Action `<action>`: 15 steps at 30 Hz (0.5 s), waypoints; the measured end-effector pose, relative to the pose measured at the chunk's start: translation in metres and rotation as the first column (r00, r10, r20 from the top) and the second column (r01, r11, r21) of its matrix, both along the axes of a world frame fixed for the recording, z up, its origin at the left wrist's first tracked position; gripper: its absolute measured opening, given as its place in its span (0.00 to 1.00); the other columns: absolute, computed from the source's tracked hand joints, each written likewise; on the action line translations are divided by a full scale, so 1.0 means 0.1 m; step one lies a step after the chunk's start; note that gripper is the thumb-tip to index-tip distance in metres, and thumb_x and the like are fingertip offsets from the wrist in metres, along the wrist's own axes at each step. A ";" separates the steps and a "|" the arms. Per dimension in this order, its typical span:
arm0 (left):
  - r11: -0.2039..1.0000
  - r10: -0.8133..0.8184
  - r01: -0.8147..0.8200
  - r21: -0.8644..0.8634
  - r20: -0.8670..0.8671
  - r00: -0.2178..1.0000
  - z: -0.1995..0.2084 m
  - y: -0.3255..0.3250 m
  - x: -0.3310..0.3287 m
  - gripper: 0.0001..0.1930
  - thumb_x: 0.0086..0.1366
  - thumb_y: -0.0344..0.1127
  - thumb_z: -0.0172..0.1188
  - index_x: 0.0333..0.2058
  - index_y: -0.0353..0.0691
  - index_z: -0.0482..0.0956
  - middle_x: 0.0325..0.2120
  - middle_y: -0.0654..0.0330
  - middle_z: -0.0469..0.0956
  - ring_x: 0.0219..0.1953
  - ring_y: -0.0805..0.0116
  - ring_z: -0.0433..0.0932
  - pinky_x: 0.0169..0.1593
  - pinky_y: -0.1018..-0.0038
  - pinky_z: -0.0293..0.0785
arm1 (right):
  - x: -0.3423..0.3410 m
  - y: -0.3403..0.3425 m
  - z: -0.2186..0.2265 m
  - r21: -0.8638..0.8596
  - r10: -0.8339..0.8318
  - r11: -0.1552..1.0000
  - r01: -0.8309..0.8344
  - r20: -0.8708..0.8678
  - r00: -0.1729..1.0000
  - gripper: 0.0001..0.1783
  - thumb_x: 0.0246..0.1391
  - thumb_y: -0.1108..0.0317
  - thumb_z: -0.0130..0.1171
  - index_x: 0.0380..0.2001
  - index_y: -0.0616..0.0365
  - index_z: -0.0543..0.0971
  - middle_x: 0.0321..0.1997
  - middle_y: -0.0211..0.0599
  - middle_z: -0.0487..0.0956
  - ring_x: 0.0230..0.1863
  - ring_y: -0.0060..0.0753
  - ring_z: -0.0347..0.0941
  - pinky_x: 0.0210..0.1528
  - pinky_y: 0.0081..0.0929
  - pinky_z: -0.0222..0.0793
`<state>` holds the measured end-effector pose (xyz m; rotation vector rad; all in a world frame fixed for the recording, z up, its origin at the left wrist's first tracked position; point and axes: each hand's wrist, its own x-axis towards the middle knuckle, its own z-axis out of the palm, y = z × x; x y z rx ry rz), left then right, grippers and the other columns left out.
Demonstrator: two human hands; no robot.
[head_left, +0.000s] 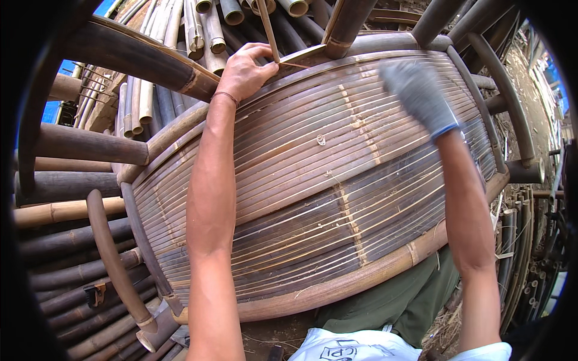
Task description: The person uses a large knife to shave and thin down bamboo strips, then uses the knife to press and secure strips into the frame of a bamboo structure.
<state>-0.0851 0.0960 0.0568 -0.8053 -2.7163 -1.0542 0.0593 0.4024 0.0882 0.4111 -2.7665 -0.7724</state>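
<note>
A large bamboo bench frame [337, 287] with a panel of narrow dark bamboo slats [283, 180] lies across the view in front of me. At its far edge my left hand [244, 72] is closed, fingers and thumb pinching the lower end of a thin bamboo strip [268, 30] that stands up against the frame. My right hand [412, 93], in a grey glove, is over the far right part of the slats. Motion blurs it, so its fingers and anything in them cannot be made out.
Thick bamboo legs [138, 57] and curved arm pieces [111, 253] stick out around the frame. Stacked bamboo poles [78, 265] lie at left, and more cut poles [232, 12] stand beyond the far edge. A small dark orange-marked tool [96, 295] rests on the left stack. Curled shavings [321, 139] lie on the slats.
</note>
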 end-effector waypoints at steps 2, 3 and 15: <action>0.999 -0.018 0.016 0.046 0.025 1.000 -0.09 -0.14 -0.08 0.13 0.60 0.39 0.68 0.41 0.39 0.88 0.50 0.59 0.81 0.49 0.63 0.82 0.56 0.69 0.78 | 0.29 -0.64 -0.20 -0.367 0.136 0.930 -0.025 0.279 0.951 0.07 0.63 0.71 0.52 0.33 0.55 0.79 0.30 0.40 0.82 0.31 0.35 0.82 0.33 0.35 0.82; 0.999 -0.036 0.036 0.034 -0.010 0.999 -0.13 -0.14 -0.10 0.13 0.60 0.39 0.68 0.41 0.38 0.88 0.50 0.59 0.81 0.48 0.63 0.83 0.56 0.69 0.79 | 0.45 -0.83 -0.29 -0.563 0.336 0.799 -0.212 0.124 0.934 0.10 0.66 0.68 0.51 0.32 0.56 0.80 0.26 0.39 0.82 0.25 0.35 0.82 0.24 0.34 0.80; 0.993 -0.070 0.076 0.090 -0.061 0.996 -0.16 -0.08 -0.06 0.11 0.60 0.32 0.67 0.40 0.34 0.85 0.46 0.57 0.82 0.43 0.64 0.84 0.48 0.72 0.82 | 0.76 -0.85 -0.05 -0.623 0.182 0.777 0.091 0.360 0.915 0.08 0.63 0.69 0.52 0.36 0.59 0.79 0.31 0.45 0.81 0.33 0.44 0.82 0.32 0.38 0.81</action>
